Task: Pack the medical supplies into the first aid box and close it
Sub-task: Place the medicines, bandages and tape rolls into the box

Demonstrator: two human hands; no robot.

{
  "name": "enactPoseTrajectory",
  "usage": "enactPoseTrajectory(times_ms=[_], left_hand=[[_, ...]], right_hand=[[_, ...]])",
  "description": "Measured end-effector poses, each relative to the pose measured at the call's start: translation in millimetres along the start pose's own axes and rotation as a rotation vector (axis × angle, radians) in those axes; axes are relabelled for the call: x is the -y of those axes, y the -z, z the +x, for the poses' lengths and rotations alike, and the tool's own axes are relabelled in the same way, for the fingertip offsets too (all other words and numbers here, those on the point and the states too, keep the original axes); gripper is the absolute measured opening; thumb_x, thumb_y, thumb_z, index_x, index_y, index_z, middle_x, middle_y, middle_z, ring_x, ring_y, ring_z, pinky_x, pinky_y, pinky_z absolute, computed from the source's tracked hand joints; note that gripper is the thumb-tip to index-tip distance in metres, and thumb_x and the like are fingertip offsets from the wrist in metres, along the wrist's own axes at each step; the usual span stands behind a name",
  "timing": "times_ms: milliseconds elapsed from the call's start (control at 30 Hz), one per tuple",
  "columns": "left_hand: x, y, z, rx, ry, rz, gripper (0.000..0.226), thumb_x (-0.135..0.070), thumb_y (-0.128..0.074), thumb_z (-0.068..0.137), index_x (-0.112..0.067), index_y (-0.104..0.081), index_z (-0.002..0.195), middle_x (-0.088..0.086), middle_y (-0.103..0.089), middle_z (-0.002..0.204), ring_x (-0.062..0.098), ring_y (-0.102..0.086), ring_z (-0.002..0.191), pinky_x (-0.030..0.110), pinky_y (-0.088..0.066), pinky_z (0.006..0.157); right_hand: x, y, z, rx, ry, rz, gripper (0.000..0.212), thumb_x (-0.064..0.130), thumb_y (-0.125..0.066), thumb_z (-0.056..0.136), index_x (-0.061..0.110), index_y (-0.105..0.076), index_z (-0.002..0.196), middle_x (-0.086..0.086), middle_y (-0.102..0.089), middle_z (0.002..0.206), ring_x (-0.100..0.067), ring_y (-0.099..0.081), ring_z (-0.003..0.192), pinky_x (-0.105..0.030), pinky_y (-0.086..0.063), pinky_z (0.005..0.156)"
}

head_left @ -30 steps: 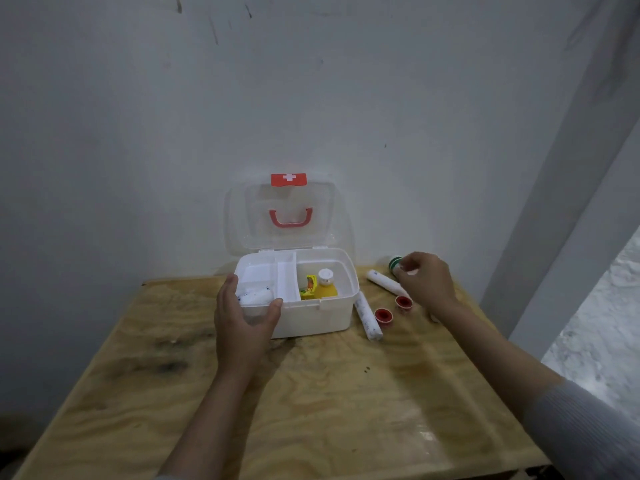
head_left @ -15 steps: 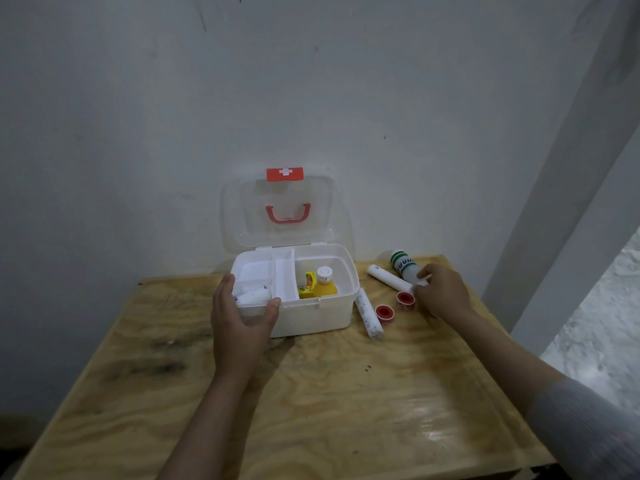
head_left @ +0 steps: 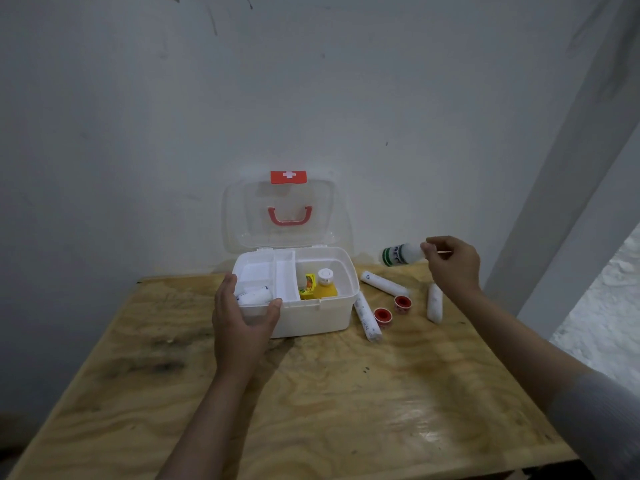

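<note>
Lifted now, one bottle; three rolls, two tapes on table.

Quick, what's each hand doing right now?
Left hand: closed around the front left corner of the first aid box.
Right hand: lifted, fingertips pinching the white bottle with the green band.

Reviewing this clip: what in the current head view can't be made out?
- Bottle label: blurred and too small to read; its base sits behind the right hand.
- Bandage roll in the first aid box: partly covered by the left hand.
- Box depth below the yellow bottle: hidden by the front wall.
- Print on the loose rolls: too small.
</note>
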State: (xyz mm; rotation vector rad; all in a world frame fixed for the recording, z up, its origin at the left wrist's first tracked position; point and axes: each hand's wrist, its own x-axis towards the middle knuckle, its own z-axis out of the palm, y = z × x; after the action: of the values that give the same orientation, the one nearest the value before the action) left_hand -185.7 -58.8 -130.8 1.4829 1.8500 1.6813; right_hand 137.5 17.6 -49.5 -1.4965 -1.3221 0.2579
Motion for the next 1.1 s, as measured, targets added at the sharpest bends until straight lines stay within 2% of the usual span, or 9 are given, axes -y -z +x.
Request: enactPoseTrajectory(times_ms=[133,300,367,467,500,633,800,1000,1100], left_hand=[[-0.5,-0.2,-0.2,0.003,0.01,-0.003,0.082,-0.044,-0.073,0.075,-0.031,-0.027,0.142,-0.003,-0.035,0.148,0.021,-0.037,0.132,0.048,-0.048,0.099],[-1.2,0.7,-0.9,0.016,0.019,0.009,0.083,-0.046,-0.072,0.075,-0.031,-0.026,0.142,-0.003,-0.034,0.149,0.021,-0.037,0.132,0.047,-0.048,0.098],[-1.9,1.3,-0.6,0.022,0.031,0.015,0.084,-0.047,-0.072,0.075,-0.032,-0.025,0.142,-0.004,-0.033,0.149,0.021,-0.036,0.132,0.048,-0.048,0.098],[-4.4,2.8,-0.4,0.03,0.03,0.024,0.084,-0.048,-0.071,0.075,-0.032,-0.024,0.143,-0.004,-0.033,0.149,0.022,-0.036,0.132,0.046,-0.048,0.097],[-5.0,3.2,-0.4,0.032,0.028,0.024,0.084,-0.048,-0.071,0.075,-0.031,-0.025,0.143,-0.004,-0.033,0.149,0.022,-0.036,0.132,0.046,-0.048,0.098],[-5.4,4.6,-0.3,0.039,0.023,0.024,0.084,-0.049,-0.071,0.075,-0.028,-0.026,0.143,-0.003,-0.033,0.15,0.022,-0.036,0.133,0.047,-0.047,0.099],[-6.6,5.1,-0.8,0.036,0.012,0.036,0.084,-0.049,-0.071,0.075,-0.026,-0.027,0.143,-0.003,-0.033,0.15,0.023,-0.037,0.132,0.046,-0.047,0.098],[-5.4,4.6,-0.3,0.038,0.016,0.039,0.084,-0.05,-0.07,0.075,-0.027,-0.026,0.143,-0.004,-0.032,0.151,0.023,-0.036,0.132,0.048,-0.047,0.098],[-4.5,4.1,0.1,0.036,0.009,0.03,0.084,-0.049,-0.071,0.075,-0.025,-0.028,0.143,-0.002,-0.032,0.151,0.024,-0.037,0.132,0.048,-0.046,0.1]], right_hand=[[28.9,11.8,-5.8,-0.02,0.103,0.178,0.014,0.02,-0.064,0.086,0.014,-0.069,0.097,-0.002,-0.07,0.085,-0.024,-0.068,0.079,-0.042,-0.058,0.076],[64.8,3.8,-18.9,0.125,0.162,0.367,0.014,0.016,-0.065,0.085,0.011,-0.068,0.098,-0.003,-0.069,0.083,-0.025,-0.07,0.076,-0.043,-0.06,0.072],[74.1,-6.2,-25.0,0.174,0.228,0.306,0.015,0.017,-0.067,0.084,0.01,-0.069,0.097,-0.003,-0.07,0.083,-0.018,-0.07,0.073,-0.034,-0.06,0.069],[81.3,-20.9,-33.2,0.213,0.33,0.182,0.013,0.02,-0.071,0.081,0.011,-0.07,0.092,0.001,-0.07,0.083,0.0,-0.063,0.065,-0.01,-0.05,0.062],[82.6,-25.4,-35.7,0.236,0.351,0.152,0.013,0.02,-0.071,0.081,0.011,-0.07,0.09,0.001,-0.07,0.083,0.001,-0.062,0.064,-0.007,-0.048,0.061],[85.6,-40.1,-45.5,0.363,0.404,0.016,0.016,0.023,-0.07,0.081,0.009,-0.072,0.089,-0.005,-0.074,0.087,-0.008,-0.064,0.067,-0.01,-0.048,0.061],[85.9,-50.6,-52.7,0.58,0.382,-0.128,0.02,0.023,-0.068,0.083,0.009,-0.073,0.096,-0.007,-0.074,0.096,-0.016,-0.065,0.077,-0.035,-0.056,0.075],[85.6,-45.3,-54.0,0.59,0.402,-0.128,0.018,0.025,-0.065,0.085,0.013,-0.072,0.097,-0.004,-0.069,0.103,-0.013,-0.065,0.081,-0.02,-0.05,0.069],[77.7,-34.6,-50.9,0.491,0.372,-0.076,0.015,0.024,-0.065,0.085,0.016,-0.072,0.095,-0.002,-0.07,0.099,-0.009,-0.064,0.077,-0.018,-0.049,0.067]])
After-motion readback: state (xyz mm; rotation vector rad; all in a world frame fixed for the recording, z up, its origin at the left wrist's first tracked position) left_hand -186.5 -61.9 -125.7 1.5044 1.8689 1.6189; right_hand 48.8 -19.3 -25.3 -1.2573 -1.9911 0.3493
